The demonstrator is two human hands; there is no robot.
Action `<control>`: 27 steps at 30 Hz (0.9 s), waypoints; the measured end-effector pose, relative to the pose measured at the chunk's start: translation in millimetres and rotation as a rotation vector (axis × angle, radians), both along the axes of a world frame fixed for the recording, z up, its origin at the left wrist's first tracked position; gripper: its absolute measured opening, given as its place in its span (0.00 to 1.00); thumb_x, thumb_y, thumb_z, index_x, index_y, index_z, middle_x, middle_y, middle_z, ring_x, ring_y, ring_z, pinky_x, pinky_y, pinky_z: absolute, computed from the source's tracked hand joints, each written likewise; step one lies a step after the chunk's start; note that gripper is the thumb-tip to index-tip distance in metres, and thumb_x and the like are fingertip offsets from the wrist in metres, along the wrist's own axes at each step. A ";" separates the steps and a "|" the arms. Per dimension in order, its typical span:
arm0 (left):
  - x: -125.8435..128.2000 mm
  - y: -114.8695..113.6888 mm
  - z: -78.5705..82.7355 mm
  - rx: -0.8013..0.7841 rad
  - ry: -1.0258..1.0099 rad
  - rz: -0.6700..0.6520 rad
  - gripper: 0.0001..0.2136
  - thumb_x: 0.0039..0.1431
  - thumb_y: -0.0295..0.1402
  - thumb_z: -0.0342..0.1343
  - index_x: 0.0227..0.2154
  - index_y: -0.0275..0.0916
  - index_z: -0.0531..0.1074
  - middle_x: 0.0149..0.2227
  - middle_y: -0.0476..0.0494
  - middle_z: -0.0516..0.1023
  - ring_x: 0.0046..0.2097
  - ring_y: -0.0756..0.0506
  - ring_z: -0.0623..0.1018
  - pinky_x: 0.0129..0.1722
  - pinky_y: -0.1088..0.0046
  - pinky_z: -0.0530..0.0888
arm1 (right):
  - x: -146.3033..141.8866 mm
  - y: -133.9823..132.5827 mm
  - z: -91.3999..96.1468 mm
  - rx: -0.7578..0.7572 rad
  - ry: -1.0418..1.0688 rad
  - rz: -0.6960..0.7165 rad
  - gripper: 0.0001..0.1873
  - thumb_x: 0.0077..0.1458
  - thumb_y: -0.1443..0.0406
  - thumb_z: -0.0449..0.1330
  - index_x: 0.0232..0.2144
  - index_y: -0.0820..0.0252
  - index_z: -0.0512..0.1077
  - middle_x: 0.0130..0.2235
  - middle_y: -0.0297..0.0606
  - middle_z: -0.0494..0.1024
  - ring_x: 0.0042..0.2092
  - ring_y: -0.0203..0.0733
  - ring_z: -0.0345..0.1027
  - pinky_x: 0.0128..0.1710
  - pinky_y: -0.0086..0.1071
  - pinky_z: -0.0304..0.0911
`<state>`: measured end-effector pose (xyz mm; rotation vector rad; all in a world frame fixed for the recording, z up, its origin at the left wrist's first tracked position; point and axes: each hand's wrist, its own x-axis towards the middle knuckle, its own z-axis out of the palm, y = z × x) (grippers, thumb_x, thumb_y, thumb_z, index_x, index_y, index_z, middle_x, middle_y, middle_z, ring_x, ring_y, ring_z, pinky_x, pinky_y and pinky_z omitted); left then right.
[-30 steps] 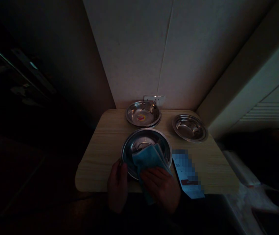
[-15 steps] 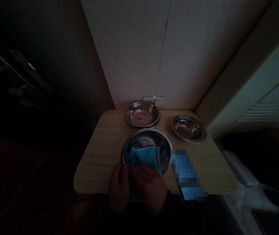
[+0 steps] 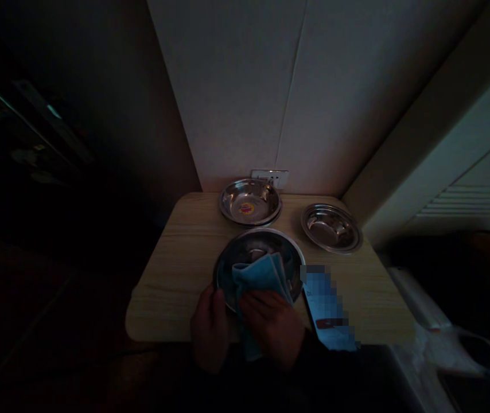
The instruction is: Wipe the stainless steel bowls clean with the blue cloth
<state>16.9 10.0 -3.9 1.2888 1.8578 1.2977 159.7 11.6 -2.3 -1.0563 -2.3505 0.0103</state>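
A shiny metal basin [image 3: 228,246] stands near the front edge of the small table, tilted slightly. My left hand [image 3: 209,327] is closed on its near left rim, the thumb on top. A folded blue cloth [image 3: 262,272] lies against the inside of the basin, and its lower end hangs over the near rim. My right hand [image 3: 271,324] grips the cloth and presses it to the near side of the basin. The fingertips are partly lost in the dim light.
A stack of metal basins [image 3: 251,202], the top one with a sticker, stands by the wall below a socket [image 3: 271,175]. More nested metal bowls [image 3: 331,228] sit at the back right. A phone [image 3: 331,315] lies right of my right hand on the wooden table [image 3: 163,292].
My right hand has moved a little to the right with the cloth, which has shifted the same way inside the basin. My left hand has stayed at the rim.
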 end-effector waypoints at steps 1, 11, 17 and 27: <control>-0.7 -0.2 -0.1 0.001 0.007 0.001 0.17 0.56 0.44 0.45 0.36 0.37 0.71 0.33 0.42 0.79 0.34 0.46 0.77 0.34 0.72 0.73 | -10.5 0.1 -2.0 -0.005 0.036 -0.033 0.13 0.60 0.67 0.52 0.46 0.65 0.70 0.44 0.43 0.78 0.45 0.44 0.70 0.43 0.39 0.66; -4.6 3.3 3.2 -0.020 -0.033 0.072 0.16 0.55 0.44 0.47 0.35 0.37 0.72 0.31 0.43 0.79 0.33 0.45 0.77 0.32 0.72 0.73 | 19.7 1.5 7.2 0.060 -0.098 0.095 0.11 0.60 0.69 0.52 0.44 0.63 0.70 0.42 0.40 0.78 0.45 0.43 0.70 0.46 0.42 0.62; -0.6 3.6 1.8 -0.031 -0.026 0.040 0.17 0.56 0.44 0.45 0.35 0.37 0.72 0.33 0.42 0.79 0.34 0.45 0.77 0.34 0.72 0.73 | 20.1 -1.6 5.4 0.100 -0.074 0.064 0.11 0.61 0.70 0.50 0.42 0.64 0.71 0.41 0.41 0.79 0.45 0.43 0.69 0.46 0.41 0.61; -4.8 1.1 0.9 -0.075 -0.055 0.100 0.19 0.54 0.47 0.46 0.34 0.37 0.73 0.30 0.43 0.79 0.32 0.45 0.76 0.32 0.71 0.73 | -14.6 -5.0 5.2 0.097 0.014 0.005 0.15 0.63 0.70 0.46 0.43 0.65 0.70 0.42 0.41 0.78 0.44 0.43 0.69 0.47 0.42 0.60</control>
